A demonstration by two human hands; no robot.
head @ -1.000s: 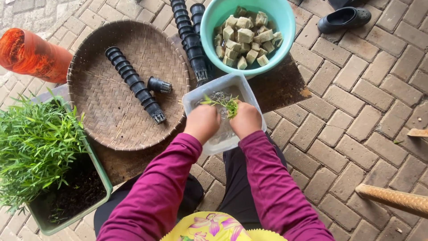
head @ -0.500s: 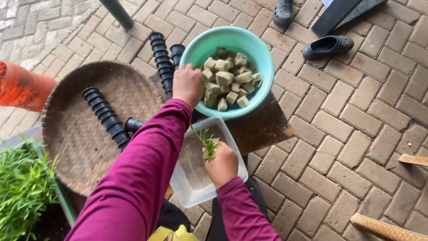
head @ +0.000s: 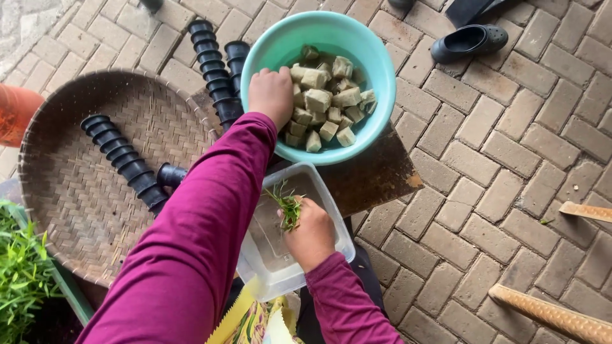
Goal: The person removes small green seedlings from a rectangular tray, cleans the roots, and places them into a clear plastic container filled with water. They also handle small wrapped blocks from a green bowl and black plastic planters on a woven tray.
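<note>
L hand [head: 273, 94]: fingers curled down onto the greyish-tan cubes [head: 325, 102], tips buried among them, so can't tell if they're clamped on one. Hand sits at the L inner wall of the teal bowl [head: 376, 57]; cubes piled in the bowl's middle, roughly a single heap. L sleeve magenta, runs diagonally across the frame.

R hand [head: 311, 232]: fingers pinched together on a small green seedling bunch [head: 288, 207], thin leaves and stems poking out up-left of the knuckles. Hand + seedlings sit over a clear plastic tub [head: 322, 191], rectangular, lying just below the bowl and touching/overlapping its near edge; tub bottom looks wet, contents otherwise unclear.

Outward: bowl + tub rest on a dark brown board [head: 376, 175], on paving bricks. L of bowl, two black ribbed tubes [head: 213, 57] lie side by side, upper ends running out toward frame top. Round woven tray [head: 76, 185] further L, holding another black ribbed tube [head: 127, 159] laid diagonal and a short black cup [head: 171, 175] just beside its lower end. Orange container [head: 16, 111] at L edge, partly cut off. Green seedling planter [head: 22, 274] bottom L. Dark shoe [head: 468, 41] top R, well apart. Wooden handle [head: 554, 315] bottom R.
</note>
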